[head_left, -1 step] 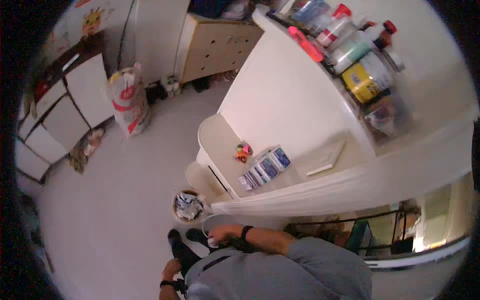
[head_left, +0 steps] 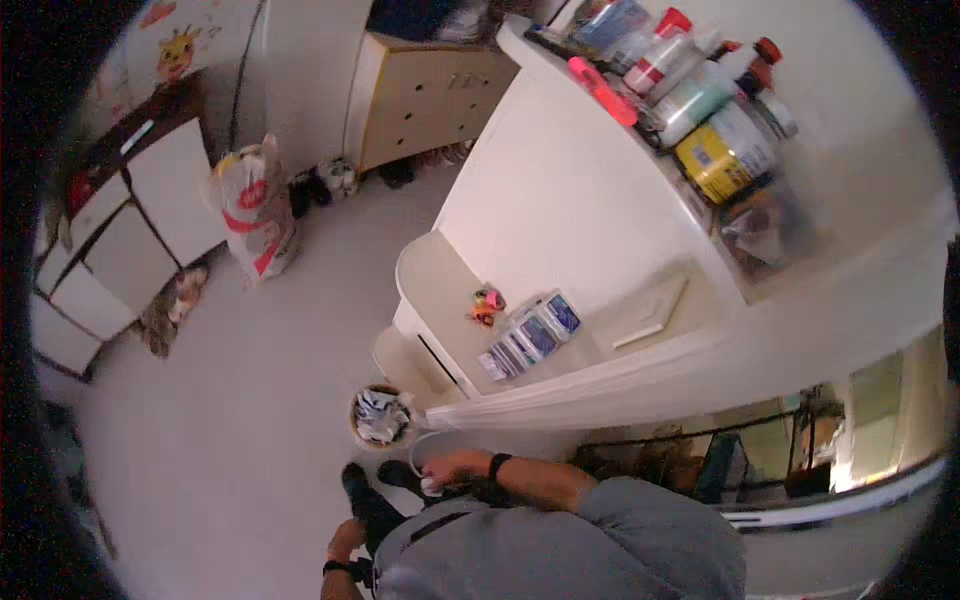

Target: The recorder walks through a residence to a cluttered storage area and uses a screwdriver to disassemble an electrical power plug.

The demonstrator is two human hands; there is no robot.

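My right hand [head_left: 458,467] is closed around a small white object [head_left: 431,487] in front of my body, with a black band on the wrist. A thin white cord [head_left: 416,446] curves up beside its fingers; what the object is cannot be made out. My left hand [head_left: 346,540] hangs low at my left side, near my dark trouser leg, also with a black wristband. Its fingers are too small and blurred to read. Just ahead of my feet stands a round waste basket [head_left: 382,416] filled with crumpled white and grey scraps.
A white shelf unit [head_left: 590,190] carries bottles and a yellow-labelled tub [head_left: 722,160] on top. Its lower ledge holds small blue-and-white packs [head_left: 533,337] and a colourful trinket [head_left: 486,306]. A stuffed plastic bag [head_left: 257,210] stands by white cabinets [head_left: 135,255] at left.
The view has shifted slightly. My hands stay in nearly the same places, the right one still closed on the white object.
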